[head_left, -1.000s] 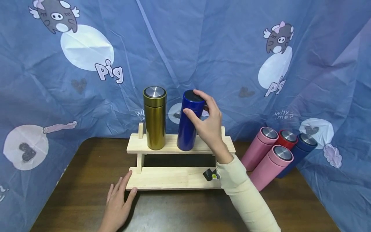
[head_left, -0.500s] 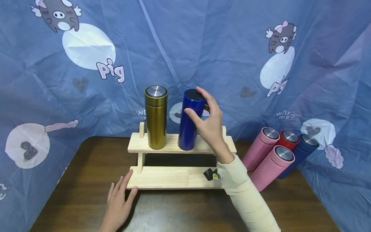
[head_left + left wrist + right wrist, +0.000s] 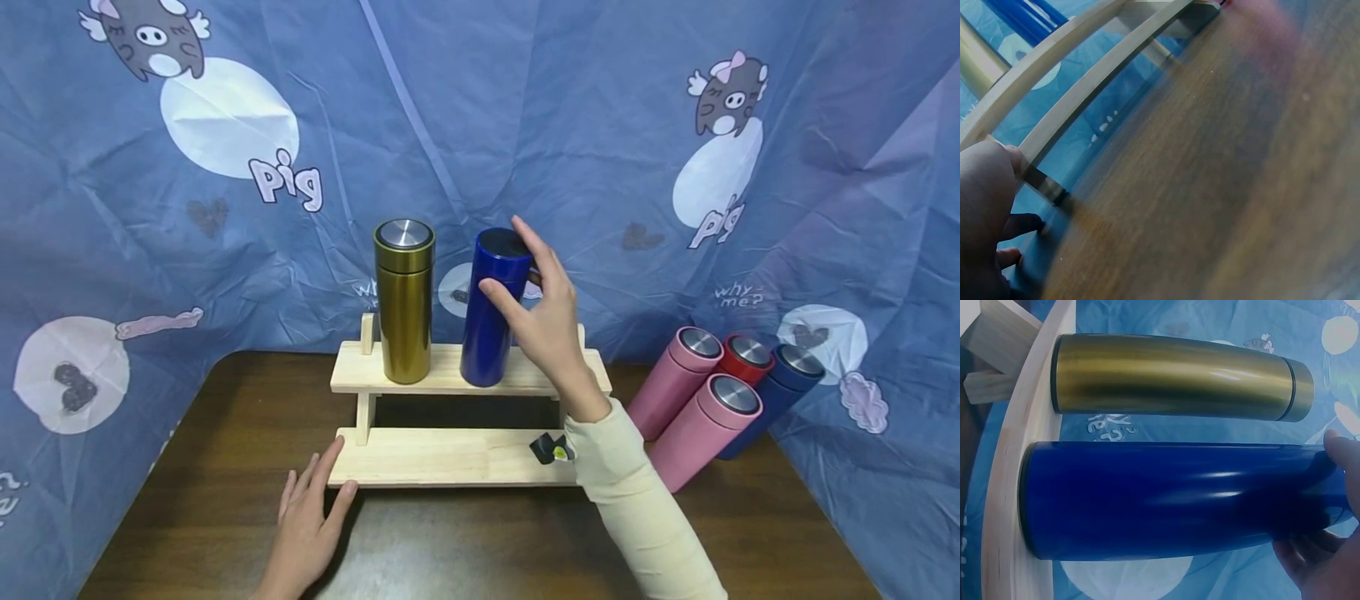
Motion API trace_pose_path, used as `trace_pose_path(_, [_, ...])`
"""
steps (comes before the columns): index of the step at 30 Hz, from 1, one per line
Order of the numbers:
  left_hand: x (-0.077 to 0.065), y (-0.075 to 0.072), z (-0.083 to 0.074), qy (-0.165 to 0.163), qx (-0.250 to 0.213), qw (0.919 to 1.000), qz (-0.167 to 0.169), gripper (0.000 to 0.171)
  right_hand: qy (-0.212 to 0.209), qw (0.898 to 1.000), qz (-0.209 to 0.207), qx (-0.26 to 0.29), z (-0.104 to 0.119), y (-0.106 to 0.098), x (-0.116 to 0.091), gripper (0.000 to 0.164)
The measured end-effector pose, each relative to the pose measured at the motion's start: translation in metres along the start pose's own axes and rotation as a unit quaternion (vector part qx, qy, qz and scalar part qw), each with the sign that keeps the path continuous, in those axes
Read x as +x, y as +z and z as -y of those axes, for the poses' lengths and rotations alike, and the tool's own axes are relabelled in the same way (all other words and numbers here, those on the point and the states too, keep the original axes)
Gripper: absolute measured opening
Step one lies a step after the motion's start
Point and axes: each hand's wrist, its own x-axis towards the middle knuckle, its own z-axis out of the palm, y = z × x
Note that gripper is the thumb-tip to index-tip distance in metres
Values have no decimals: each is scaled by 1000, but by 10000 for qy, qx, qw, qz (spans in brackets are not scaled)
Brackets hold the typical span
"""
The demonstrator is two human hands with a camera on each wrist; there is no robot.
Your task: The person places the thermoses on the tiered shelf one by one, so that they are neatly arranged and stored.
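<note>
A person's left hand (image 3: 303, 525) rests at the left end of a two-tier wooden stand (image 3: 420, 458), thumb and forefinger spread well apart, the thumb at the front edge of the lower shelf and the forefinger against its left end; the fingers are not wrapped around anything, and the remaining ones stretch out beside the stand over a dark brown wooden table (image 3: 450, 554). On the upper shelf, toward the left, a gold bottle (image 3: 406, 325) with a silver-topped lid stands upright. Just to its right, with a gap between them, a glossy blue bottle (image 3: 486, 333) with a dark top stands on the same shelf. The right hand (image 3: 551, 321) has come around the upper part of this bottle in a wide grasp: thumb on the near side below the lid, fingers on the right side, forefinger straight and its tip raised above the lid's rim. How firmly it grips cannot be told. Below, on the lower shelf near the cream sleeve (image 3: 637, 500), lies a small black object (image 3: 543, 449). Farther right, well apart from the stand, two pink bottles (image 3: 701, 442), a red bottle (image 3: 750, 358) and a navy bottle (image 3: 776, 408) stand clustered on the table, before a blue, pig-printed cloth (image 3: 480, 108).
</note>
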Motion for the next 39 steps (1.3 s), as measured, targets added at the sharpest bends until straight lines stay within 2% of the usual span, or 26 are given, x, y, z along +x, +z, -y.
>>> trace_pose_path(6, [0,1,0,112,-42,9999,-81,61,-56,10000,-26,-24,0,-3,-2,89])
trace_pose_path(15, [0,1,1,213,-82,9996,-173,62,-414,9980,-473,-68,2,-11,-9,89])
trace_pose_path(19, [0,2,2,319,-96,9991,-255,62,-392,9975,-578,-129,4,-16,-17,83])
trace_pose_path(23, [0,1,1,285,-73,9993,-225,62,-416,9970,-632,-148,7,-20,-25,83])
trace_pose_path(32, [0,1,1,262,-57,9995,-181,62,-347,9956,-835,-234,11,-33,-47,95])
trace_pose_path(39, [0,1,2,308,-80,9993,-208,62,-258,9942,-1044,-61,9,-45,-66,89])
